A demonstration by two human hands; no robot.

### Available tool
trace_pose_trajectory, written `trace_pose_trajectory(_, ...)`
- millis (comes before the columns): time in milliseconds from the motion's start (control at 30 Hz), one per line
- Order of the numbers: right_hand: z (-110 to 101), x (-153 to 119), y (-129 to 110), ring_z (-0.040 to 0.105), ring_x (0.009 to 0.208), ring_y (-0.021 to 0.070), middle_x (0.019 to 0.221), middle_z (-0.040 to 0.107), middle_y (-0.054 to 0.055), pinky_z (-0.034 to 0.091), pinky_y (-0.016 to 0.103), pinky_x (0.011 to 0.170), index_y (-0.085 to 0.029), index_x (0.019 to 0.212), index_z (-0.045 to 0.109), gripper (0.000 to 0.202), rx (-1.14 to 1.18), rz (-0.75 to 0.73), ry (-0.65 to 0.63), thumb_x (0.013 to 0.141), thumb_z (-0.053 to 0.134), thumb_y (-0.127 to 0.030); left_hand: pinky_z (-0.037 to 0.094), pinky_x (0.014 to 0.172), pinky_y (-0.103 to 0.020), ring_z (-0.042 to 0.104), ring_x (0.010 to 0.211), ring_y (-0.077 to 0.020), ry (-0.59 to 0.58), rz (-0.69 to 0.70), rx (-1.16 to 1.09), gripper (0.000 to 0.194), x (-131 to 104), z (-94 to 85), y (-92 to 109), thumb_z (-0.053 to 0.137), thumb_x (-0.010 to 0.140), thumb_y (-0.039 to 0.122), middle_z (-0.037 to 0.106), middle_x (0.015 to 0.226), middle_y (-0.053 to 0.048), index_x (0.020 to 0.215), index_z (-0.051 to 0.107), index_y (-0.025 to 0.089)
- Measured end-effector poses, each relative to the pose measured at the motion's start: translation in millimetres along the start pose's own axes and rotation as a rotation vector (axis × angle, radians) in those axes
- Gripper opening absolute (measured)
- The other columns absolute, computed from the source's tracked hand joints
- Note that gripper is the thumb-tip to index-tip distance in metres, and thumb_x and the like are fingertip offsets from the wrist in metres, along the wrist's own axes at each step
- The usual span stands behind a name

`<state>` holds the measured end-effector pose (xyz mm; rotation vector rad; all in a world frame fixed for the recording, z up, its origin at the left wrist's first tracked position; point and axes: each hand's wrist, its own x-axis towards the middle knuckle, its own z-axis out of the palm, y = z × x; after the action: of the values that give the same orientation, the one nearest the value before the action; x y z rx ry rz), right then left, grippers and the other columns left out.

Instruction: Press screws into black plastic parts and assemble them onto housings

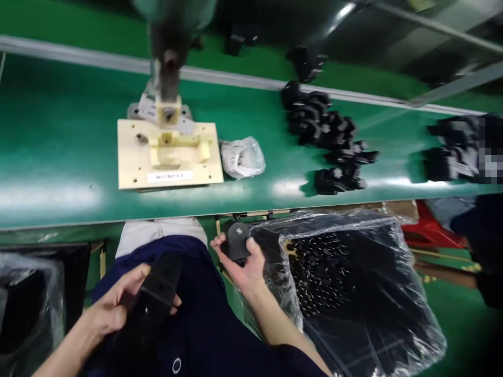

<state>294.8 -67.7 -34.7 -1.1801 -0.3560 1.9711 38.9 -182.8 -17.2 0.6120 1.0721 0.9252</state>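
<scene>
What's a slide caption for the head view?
Left hand with one black part, right hand with a second black part, at a green bench bearing a cream fixture.

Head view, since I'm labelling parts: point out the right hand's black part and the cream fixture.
Black part [238, 242], head view: middle of its visible face.
Cream fixture [188, 157], head view: its bare base plate.

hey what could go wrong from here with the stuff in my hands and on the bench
The larger black part in your left hand and the smaller black part in your right hand are both held off the green bench, so either might drop if a grip slips. The plastic bag lies right beside the cream fixture and could get in the way there.
</scene>
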Motion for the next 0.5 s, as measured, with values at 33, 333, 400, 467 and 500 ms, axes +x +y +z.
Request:
trace_pose_trajectory(33,1,-3,18,0.065,0.089,0.0259,0.078,0.066,0.004,0.044,0.051,0.105,-0.023,0.082,0.066,0.041,0.006,0.097,-0.016,0.061,0.074,-0.057,0.057,0.066,-0.042,0.07,0.072,-0.0299,-0.025,-0.067,-0.079,0.086,-1,-3.9,1,0.062,0.054,0.087,0.071,0.088,-0.017,0.103,0.071,0.017)
trace_pose_trajectory(333,14,26,55,0.054,0.125,0.0328,0.109,0.07,0.007,0.039,0.056,0.108,-0.026,0.113,0.06,0.058,-0.466,0.28,-0.493,0.061,0.077,-0.045,0.051,0.05,-0.033,0.064,0.064,-0.0243,0.33,-0.235,-0.393,0.08,3,-31.5,-15,0.073,0.046,0.079,0.07,0.084,-0.017,0.094,0.072,0.015)
trace_pose_trajectory(400,23,36,49,0.051,0.127,0.0324,0.115,0.067,0.009,0.043,0.054,0.103,-0.025,0.114,0.059,0.053,-0.819,0.198,-0.683,0.067,0.075,-0.043,0.05,0.051,-0.031,0.062,0.06,-0.0209,0.338,-0.253,-0.453,0.076,5,-35.4,-21,0.078,0.043,0.076,0.067,0.073,-0.012,0.087,0.072,0.015)
trace_pose_trajectory(467,37,42,45,0.052,0.125,0.0318,0.12,0.065,0.012,0.044,0.055,0.103,-0.024,0.122,0.056,0.056,-1.181,0.06,-0.887,0.071,0.074,-0.039,0.051,0.056,-0.03,0.063,0.061,-0.0196,0.373,-0.249,-0.486,0.074,7,-39.9,-27,0.082,0.041,0.071,0.066,0.07,-0.01,0.085,0.07,0.013)
trace_pose_trajectory(500,45,45,45,0.054,0.122,0.0311,0.12,0.064,0.013,0.041,0.056,0.105,-0.023,0.125,0.055,0.056,-1.326,-0.031,-0.998,0.073,0.072,-0.036,0.052,0.059,-0.03,0.063,0.063,-0.0195,0.397,-0.24,-0.492,0.074,8,-42.5,-30,0.083,0.04,0.071,0.066,0.071,-0.009,0.084,0.07,0.013)
